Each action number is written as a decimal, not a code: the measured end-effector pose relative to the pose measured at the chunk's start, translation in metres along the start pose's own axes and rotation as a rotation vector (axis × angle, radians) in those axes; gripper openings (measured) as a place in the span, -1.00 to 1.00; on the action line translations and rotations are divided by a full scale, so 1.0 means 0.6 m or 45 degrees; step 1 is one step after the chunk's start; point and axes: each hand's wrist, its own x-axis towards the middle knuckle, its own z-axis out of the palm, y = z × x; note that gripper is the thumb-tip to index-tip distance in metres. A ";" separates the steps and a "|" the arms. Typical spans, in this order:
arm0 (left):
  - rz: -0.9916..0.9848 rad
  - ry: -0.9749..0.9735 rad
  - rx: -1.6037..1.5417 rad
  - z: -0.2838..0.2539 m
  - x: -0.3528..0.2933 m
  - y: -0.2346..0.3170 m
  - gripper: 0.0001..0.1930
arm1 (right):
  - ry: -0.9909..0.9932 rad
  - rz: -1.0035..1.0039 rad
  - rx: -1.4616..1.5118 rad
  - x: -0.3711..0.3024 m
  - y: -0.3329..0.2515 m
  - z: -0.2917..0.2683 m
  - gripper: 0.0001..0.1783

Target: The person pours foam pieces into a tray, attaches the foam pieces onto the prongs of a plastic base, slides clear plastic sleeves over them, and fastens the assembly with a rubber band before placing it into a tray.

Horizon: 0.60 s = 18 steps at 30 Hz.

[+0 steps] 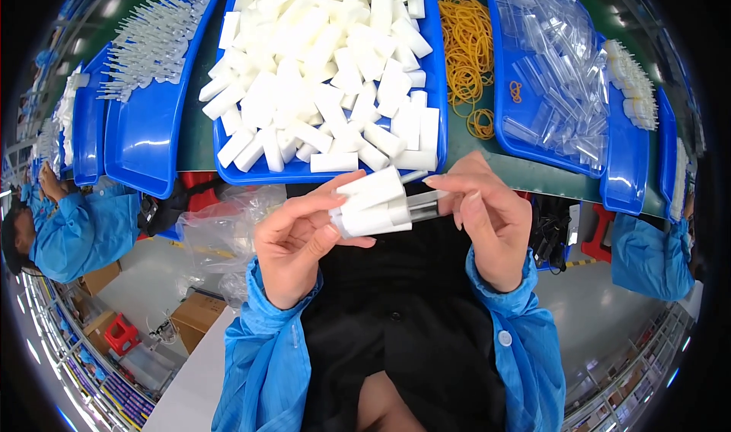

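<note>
In front of my chest, my left hand [291, 238] grips a small bundle of white foam-like blocks [375, 191] between thumb and fingers. A clear plastic tube [423, 206] sticks out of the right side of the bundle. How far the tube reaches in among the blocks is hidden. My right hand [493, 222] pinches the tube's outer end with thumb and fingertips. Just beyond both hands, a blue tray [263, 176] holds a large heap of the same white blocks.
Yellow rubber bands [466, 47] lie in a pile on the green table [525, 169]. A blue tray [512, 136] of clear tubes is at right, another blue tray [141, 146] with thin-stemmed white parts at left. Blue-sleeved co-workers [95, 230] sit at both sides. Cardboard boxes [199, 318] stand on the floor.
</note>
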 end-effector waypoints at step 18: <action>-0.177 -0.058 0.016 -0.005 -0.002 -0.004 -0.52 | -0.136 0.270 0.517 -0.006 0.035 -0.019 -0.76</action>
